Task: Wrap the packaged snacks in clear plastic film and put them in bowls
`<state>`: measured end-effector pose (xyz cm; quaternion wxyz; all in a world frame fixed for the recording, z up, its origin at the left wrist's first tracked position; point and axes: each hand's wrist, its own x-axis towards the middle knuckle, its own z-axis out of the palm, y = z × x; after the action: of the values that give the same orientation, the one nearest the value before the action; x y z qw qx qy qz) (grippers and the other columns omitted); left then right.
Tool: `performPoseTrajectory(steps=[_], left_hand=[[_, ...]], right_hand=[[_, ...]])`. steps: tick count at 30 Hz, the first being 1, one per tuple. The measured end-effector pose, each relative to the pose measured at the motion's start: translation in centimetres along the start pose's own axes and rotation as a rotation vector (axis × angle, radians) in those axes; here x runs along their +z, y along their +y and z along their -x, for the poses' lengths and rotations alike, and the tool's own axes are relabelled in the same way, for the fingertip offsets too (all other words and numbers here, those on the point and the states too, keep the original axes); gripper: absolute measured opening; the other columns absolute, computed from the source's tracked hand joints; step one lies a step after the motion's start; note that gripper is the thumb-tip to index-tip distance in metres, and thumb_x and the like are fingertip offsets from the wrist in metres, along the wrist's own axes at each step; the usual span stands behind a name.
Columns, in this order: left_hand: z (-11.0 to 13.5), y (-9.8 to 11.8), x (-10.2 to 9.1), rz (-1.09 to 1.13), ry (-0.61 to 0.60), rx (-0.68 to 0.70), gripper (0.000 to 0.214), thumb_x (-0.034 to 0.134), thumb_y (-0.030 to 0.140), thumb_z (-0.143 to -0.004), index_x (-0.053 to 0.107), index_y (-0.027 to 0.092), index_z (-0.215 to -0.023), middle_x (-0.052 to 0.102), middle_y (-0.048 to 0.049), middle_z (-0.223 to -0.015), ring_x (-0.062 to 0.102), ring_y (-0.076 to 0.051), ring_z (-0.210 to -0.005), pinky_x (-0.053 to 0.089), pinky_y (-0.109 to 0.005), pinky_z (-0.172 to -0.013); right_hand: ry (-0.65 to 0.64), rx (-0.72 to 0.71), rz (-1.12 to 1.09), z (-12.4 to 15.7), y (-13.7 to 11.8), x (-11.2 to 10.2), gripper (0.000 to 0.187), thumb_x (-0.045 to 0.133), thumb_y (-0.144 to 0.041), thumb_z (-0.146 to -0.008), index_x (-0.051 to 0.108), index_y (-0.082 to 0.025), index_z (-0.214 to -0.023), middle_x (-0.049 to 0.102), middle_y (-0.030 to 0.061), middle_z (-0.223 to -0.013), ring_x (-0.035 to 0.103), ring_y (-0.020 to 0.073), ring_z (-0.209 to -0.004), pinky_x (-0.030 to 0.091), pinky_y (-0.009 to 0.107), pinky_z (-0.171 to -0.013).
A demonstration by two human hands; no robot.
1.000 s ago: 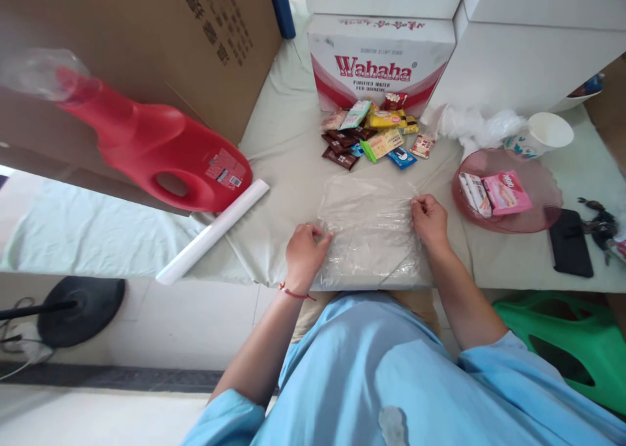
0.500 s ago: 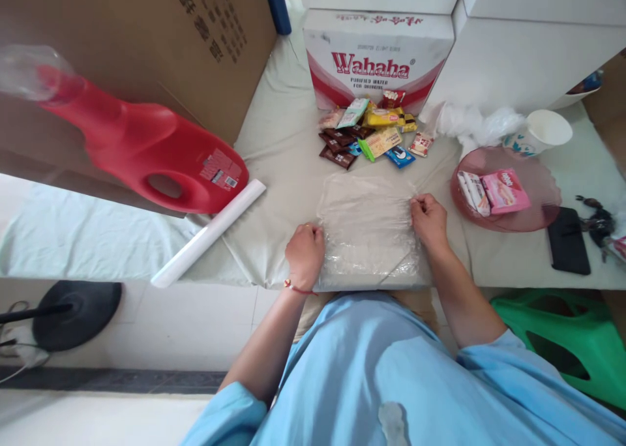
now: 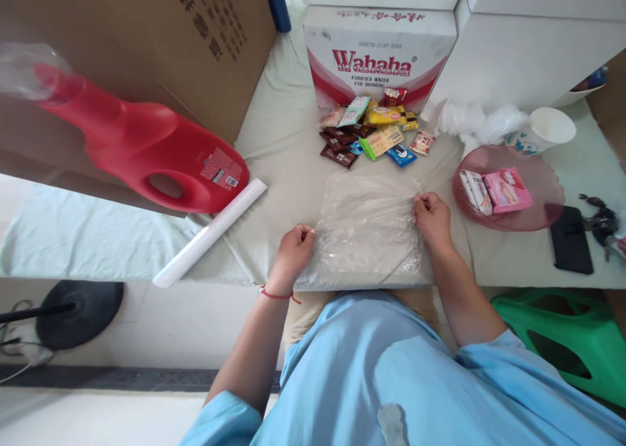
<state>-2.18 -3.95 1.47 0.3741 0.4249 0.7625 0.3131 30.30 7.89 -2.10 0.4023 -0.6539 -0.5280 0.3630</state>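
A crinkled sheet of clear plastic film (image 3: 369, 231) lies on the cloth-covered table right before me. My left hand (image 3: 294, 247) is closed in a pinch at the film's left edge. On the opposite side, my right hand (image 3: 433, 219) pinches the film's right edge, where creases gather toward the fingers. Beyond the film sits a pile of wrapped snacks (image 3: 384, 141), brown, yellow, green and blue.
At left, a white roll (image 3: 210, 233) lies beside a large red bottle (image 3: 166, 149). A pink plate (image 3: 542, 205) with snack packs, a paper cup (image 3: 552, 130) and a black phone (image 3: 571, 240) are at right. Behind the snacks stands a Wahaha carton (image 3: 376, 55).
My left hand has moved left and turned, drawing the film's left side outward. My right hand has hardly moved. Creases now run more across the sheet.
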Motion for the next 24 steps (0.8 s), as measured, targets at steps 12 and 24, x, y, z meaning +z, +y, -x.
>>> performPoseTrajectory(steps=[12,24], left_hand=[[1.7,1.5,1.9,-0.373,0.096,-0.005,0.037,0.063,0.048,-0.092,0.051,0.026,-0.064,0.059,-0.0032,-0.062,0.052,-0.023,-0.062,0.026,-0.032,-0.063],[0.1,-0.3,-1.3,-0.032,-0.017,-0.125,0.017,0.060,0.034,-0.078,0.062,0.022,-0.065,0.056,0.0022,-0.057,0.047,-0.016,-0.056,0.031,-0.028,-0.057]], right_hand=[[0.026,-0.038,0.078,0.2,0.1,0.0,0.017,0.059,-0.040,-0.094,0.064,-0.023,-0.094,0.058,-0.0056,-0.059,0.054,0.0152,-0.051,0.043,0.028,-0.058],[0.014,-0.031,0.030,0.3,-0.1,-0.1,0.016,0.058,-0.039,-0.094,0.063,-0.024,-0.091,0.057,-0.0055,-0.059,0.054,0.0151,-0.049,0.042,0.029,-0.057]])
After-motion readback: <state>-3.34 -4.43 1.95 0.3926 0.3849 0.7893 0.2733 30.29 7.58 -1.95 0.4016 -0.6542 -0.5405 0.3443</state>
